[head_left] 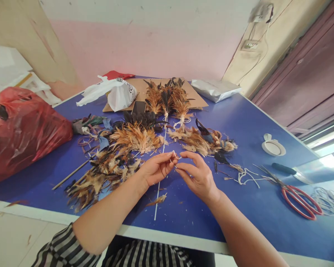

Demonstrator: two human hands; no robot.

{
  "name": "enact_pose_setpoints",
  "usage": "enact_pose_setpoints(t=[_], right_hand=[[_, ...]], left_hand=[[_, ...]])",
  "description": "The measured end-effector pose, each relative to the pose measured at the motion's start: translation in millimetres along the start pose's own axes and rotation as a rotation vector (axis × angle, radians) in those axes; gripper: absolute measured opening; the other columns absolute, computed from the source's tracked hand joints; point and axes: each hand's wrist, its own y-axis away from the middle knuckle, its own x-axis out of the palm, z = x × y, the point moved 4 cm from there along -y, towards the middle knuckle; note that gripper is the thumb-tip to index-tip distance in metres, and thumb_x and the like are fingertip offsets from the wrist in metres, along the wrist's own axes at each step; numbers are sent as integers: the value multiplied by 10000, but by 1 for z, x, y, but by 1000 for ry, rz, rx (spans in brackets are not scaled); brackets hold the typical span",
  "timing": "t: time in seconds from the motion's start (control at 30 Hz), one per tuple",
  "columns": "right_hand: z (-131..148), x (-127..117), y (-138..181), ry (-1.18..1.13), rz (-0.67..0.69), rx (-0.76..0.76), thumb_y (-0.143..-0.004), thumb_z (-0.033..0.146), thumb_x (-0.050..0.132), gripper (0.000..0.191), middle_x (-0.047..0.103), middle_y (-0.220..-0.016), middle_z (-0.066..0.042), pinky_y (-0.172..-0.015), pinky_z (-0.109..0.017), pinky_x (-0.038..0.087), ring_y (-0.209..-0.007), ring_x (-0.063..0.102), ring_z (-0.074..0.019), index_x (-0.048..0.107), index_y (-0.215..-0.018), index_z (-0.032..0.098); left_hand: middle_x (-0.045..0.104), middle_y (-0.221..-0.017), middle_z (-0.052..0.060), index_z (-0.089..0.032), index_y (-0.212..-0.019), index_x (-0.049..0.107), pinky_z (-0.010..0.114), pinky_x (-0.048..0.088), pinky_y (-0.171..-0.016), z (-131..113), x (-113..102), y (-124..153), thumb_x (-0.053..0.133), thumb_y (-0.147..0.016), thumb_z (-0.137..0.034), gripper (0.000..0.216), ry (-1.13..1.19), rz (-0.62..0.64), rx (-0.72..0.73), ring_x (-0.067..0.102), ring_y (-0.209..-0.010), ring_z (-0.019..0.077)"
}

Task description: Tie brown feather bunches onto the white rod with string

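Observation:
A short piece of white string (176, 156) is looped between my fingertips above the middle of the blue table. My left hand (157, 169) pinches one part of it between thumb and forefinger. From the other side, my right hand (198, 177) grips the string with thumb and fingers. Just beyond both hands lie a spread of tan and brown feathers (136, 138) and another feather pile (193, 141). Farther back, feather bunches (180, 102) with string at their bases rest on a cardboard sheet (196, 99).
Red-handled scissors (297, 198) lie at the right beside a dark-handled knife (284, 169), a white tape roll (274, 147) and a string coil (330, 200). A red plastic bag (30, 129) bulges at the left. Loose feathers (94, 181) and a thin stick (69, 175) lie left.

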Motion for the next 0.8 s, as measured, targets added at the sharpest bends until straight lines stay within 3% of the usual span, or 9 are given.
enact_pose_setpoints(t=[0.13, 0.2, 0.33, 0.4, 0.5, 0.67, 0.8], right_hand=[[-2, -3, -3, -116, -29, 100, -778, 218, 541, 129, 534, -994, -59, -817, -368, 460, -941, 541, -200, 648, -831, 267], [-7, -5, -4, -187, -58, 188, -775, 237, 551, 89, 533, -954, -51, -811, -363, 454, -905, 543, -190, 636, -797, 251], [-23, -6, -3, -305, -90, 345, -765, 256, 565, 62, 536, -931, -50, -780, -337, 452, -885, 539, -182, 611, -750, 218], [-29, -7, -3, -339, -90, 385, -760, 261, 572, 68, 540, -925, -51, -761, -325, 452, -877, 541, -180, 609, -745, 207], [-30, -7, -3, -366, -73, 391, -761, 271, 574, 81, 543, -926, -50, -760, -322, 444, -878, 541, -179, 609, -744, 201], [-24, -7, -3, -385, -39, 387, -762, 275, 576, 89, 547, -942, -51, -786, -330, 434, -925, 533, -190, 623, -739, 204], [-26, -5, -1, -462, -15, 411, -758, 278, 580, 105, 554, -994, -59, -785, -332, 439, -929, 540, -190, 646, -799, 207]], left_hand=[[619, -759, 48, -92, -829, 633, 107, 494, -631, 1, 1, -1, 551, -772, -129, 106, -91, 2, -8, 598, -669, 57], [625, -817, 53, -114, -874, 631, 145, 497, -612, -4, -1, 0, 584, -750, -166, 142, -229, -88, 73, 597, -686, 74], [621, -906, 46, -186, -905, 646, 192, 468, -575, -28, 8, 19, 623, -715, -241, 199, -730, -363, 621, 572, -674, 91], [607, -988, 58, -196, -838, 671, 212, 461, -614, -29, 23, 29, 602, -729, -266, 147, -956, -284, 802, 568, -725, 109], [628, -927, 63, -197, -855, 672, 230, 456, -599, -18, 33, 31, 628, -704, -276, 176, -1113, -141, 733, 555, -647, 107], [596, -546, 16, -149, -809, 638, 233, 442, -485, 1, 22, 16, 641, -686, -318, 209, -935, -99, 372, 524, -459, 103], [633, -632, 45, -121, -759, 625, 227, 455, -485, 3, 17, 10, 664, -658, -336, 241, -764, -83, 310, 570, -506, 110]])
